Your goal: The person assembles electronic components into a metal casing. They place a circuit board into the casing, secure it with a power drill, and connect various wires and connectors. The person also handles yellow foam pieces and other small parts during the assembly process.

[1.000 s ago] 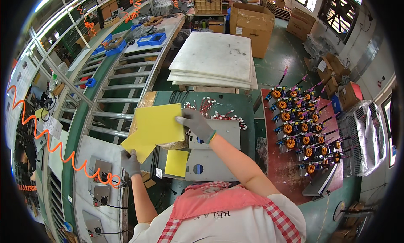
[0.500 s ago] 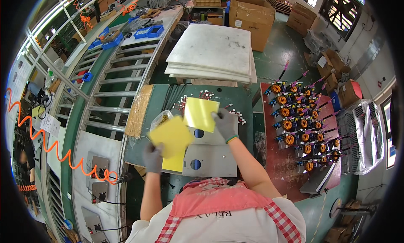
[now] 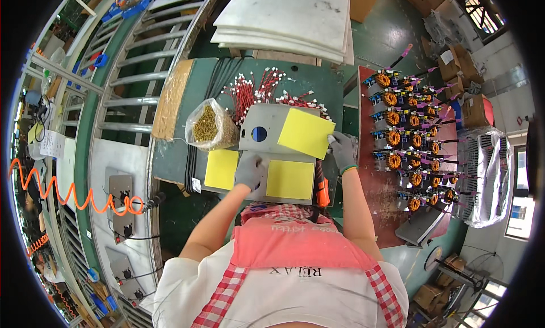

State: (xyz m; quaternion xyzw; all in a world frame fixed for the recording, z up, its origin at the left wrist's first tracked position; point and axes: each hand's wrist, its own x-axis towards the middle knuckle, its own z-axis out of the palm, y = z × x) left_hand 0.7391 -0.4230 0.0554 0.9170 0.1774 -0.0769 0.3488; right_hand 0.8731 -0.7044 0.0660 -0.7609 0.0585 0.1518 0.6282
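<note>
Upper yellow sheet (image 3: 306, 133) sits tilted over the right part of the upper grey plate (image 3: 271, 118); plate's round cutout is uncovered. Right hand (image 3: 342, 150), grey glove, has fingers and thumb together on the sheet's right edge. Lower yellow sheet (image 3: 290, 180) lies roughly square on the lower grey plate (image 3: 260, 194). Left hand (image 3: 248, 172), also gloved, is over that plate's left part, fingers curled; can't tell if it grips anything. Left yellow sheet (image 3: 221, 169) is just beside it. Clear bag of brass-coloured bits (image 3: 211, 125) behind that, red wires (image 3: 255, 92) beyond the plates, all on the green table (image 3: 311, 74). Off right: red board (image 3: 377, 223) with rows of coil assemblies (image 3: 393, 138).
</note>
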